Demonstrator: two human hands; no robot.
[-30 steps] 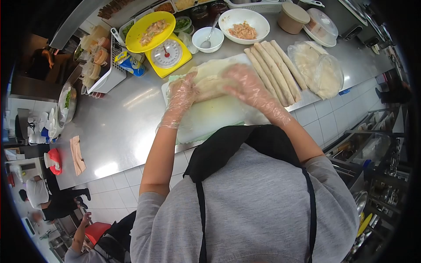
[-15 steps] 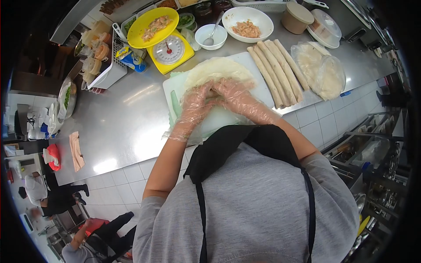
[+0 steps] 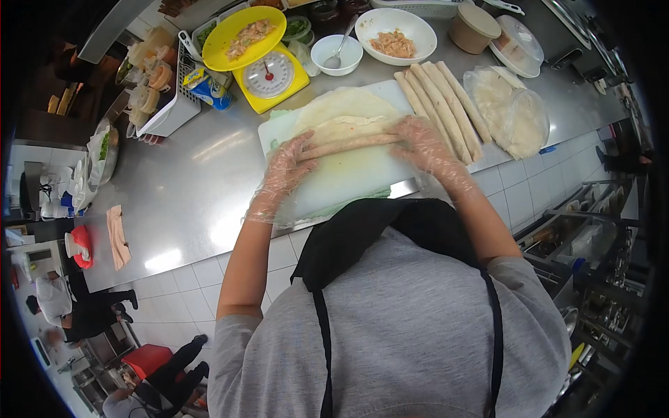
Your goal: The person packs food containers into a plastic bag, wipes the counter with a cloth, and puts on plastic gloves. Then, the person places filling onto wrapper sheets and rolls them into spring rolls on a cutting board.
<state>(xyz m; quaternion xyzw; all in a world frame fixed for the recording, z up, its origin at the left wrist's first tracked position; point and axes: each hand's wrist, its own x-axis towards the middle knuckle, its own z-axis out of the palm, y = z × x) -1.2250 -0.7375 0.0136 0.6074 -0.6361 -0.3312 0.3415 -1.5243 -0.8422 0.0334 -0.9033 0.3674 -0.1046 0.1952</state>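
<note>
My left hand [image 3: 286, 167], in a clear plastic glove, is closed around the left end of a long, partly rolled wrap [image 3: 352, 144]. At its other end my gloved right hand [image 3: 424, 145] grips in the same way. Beyond the roll the thin, pale round wrapper [image 3: 345, 110] still lies flat, with a folded edge along it. Both rest on a white cutting board [image 3: 352, 174]. Several finished rolls [image 3: 442, 111] lie side by side just right of the board. The tips of some fingers are hidden under the roll.
A yellow scale [image 3: 268, 80] bears a yellow plate [image 3: 209, 52] of filling. Beside it are a small bowl [image 3: 323, 49] with a spoon and a white bowl [image 3: 366, 31] of filling. Bagged wrappers [image 3: 505, 115] lie at right. Other people [image 3: 150, 390] are at lower left.
My hands have moved apart from the middle of the wrapper to the two ends of the roll. The roll, hidden before, now shows between them.
</note>
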